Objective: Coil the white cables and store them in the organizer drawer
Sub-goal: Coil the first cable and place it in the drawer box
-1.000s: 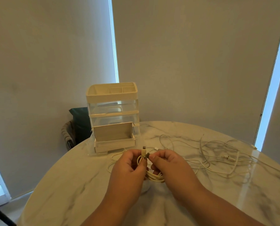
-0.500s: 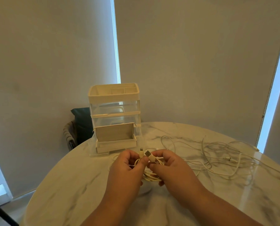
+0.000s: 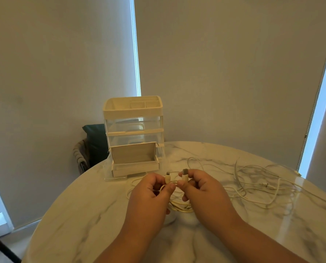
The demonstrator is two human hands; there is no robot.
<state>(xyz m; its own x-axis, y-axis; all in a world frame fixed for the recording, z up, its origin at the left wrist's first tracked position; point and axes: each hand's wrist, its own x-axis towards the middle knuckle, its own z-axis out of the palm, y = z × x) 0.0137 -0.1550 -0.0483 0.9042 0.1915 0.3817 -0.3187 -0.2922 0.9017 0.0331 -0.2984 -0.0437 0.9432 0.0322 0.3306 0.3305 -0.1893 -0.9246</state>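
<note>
We held a loosely wound white coil [image 3: 179, 206] in front of us, its two plugs [image 3: 185, 177] upright side by side, while more white cables [image 3: 262, 186] lay tangled to its right and the bottom drawer [image 3: 137, 166] of the organizer [image 3: 132, 118] stood open behind.

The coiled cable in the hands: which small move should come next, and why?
Probably lift the coiled cable forward into the open bottom drawer. The left hand and right hand each pinch one end of it, the loops hang gathered between them, and the drawer stands open just behind the hands.
</note>
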